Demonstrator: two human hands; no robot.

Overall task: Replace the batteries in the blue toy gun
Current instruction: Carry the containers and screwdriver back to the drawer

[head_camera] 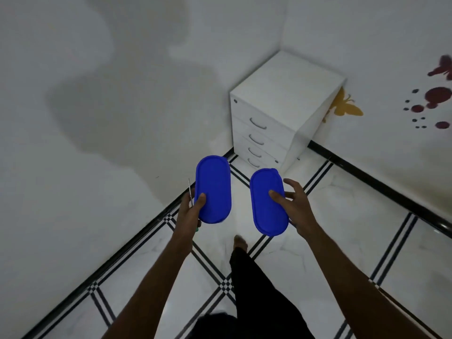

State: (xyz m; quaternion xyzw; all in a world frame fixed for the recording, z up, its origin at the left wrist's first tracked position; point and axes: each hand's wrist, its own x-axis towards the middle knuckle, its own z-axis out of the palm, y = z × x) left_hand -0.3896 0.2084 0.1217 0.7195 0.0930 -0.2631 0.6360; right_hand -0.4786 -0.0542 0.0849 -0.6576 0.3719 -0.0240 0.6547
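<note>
- Notably, no toy gun is showing; it could be inside a box, unconfirmed.
- Left hand [193, 206] is gripping the left box [213, 189] plus a screwdriver [190, 192], at centre frame; that thin tool risks slipping out.
- Right hand [292, 204] is clasping the right box [268, 201] by its edge, fingers spread, so it could be tipping onto the floor [354, 228].

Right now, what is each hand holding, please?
Left hand: grips a blue oval container and a thin metal tool.
Right hand: holds a second blue oval container.
</note>
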